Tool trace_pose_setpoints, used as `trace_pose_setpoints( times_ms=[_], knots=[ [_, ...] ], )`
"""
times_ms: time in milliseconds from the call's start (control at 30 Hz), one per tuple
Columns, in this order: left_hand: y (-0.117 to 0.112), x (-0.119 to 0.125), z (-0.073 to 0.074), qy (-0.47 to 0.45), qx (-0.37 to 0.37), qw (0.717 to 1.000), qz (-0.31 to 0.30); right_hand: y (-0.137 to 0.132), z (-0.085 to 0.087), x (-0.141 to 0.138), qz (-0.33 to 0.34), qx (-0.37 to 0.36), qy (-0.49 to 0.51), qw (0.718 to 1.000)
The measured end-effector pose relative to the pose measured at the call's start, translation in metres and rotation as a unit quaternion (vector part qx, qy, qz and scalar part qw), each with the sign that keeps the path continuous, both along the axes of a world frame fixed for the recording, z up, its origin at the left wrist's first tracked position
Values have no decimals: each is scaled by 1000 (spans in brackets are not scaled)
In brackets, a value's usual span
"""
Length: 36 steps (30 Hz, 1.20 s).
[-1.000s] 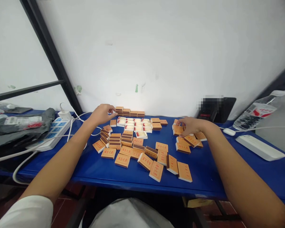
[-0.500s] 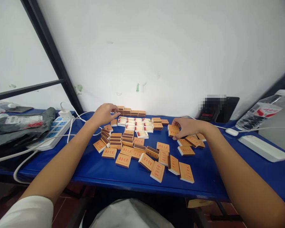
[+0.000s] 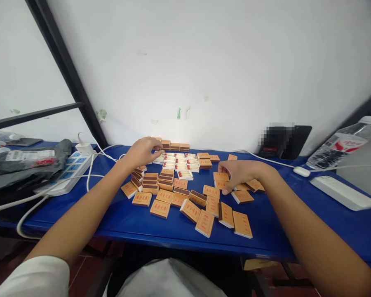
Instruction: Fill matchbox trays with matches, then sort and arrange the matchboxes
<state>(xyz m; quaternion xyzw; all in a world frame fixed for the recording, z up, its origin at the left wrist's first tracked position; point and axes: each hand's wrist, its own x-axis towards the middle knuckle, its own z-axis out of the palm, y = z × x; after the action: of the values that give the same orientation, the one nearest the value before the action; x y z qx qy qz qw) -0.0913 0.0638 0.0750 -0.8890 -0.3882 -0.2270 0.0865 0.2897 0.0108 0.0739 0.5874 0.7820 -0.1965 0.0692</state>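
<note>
Plainly, right hand [image 3: 243, 172]: thumb and fingers clasping two matchboxes [image 3: 220, 181], right of frame centre.
Left hand [image 3: 141, 152]: thumb and fingertips narrowly apart, left of centre (cannot tell whether anything is held).
Open trays [image 3: 186, 179]: red-tipped matches [image 3: 183, 174], mid-frame, on blue bench [image 3: 117, 218].

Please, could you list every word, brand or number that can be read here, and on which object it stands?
"安全火柴": printed in red on matchboxes at the front left.
Water bottle: label lettering too blurred to read.
Grey bag: white label's print too small to read.
No number or brand is legible.
</note>
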Motion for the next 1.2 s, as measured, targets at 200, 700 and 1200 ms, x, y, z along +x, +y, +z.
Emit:
trace_pose_setpoints(
  times_ms=[200,700,1200],
  knots=[
    [-1,4,-3,-3,-16,1000,-12,1,7,2,51,-33,42,997],
    [-50,61,-26,-134,55,975,-166,-5,-13,-58,10,42,502,864],
    [-49,64,-28,-220,69,959,-164,-14,-31,-87,-86,67,629,770]
  ],
)
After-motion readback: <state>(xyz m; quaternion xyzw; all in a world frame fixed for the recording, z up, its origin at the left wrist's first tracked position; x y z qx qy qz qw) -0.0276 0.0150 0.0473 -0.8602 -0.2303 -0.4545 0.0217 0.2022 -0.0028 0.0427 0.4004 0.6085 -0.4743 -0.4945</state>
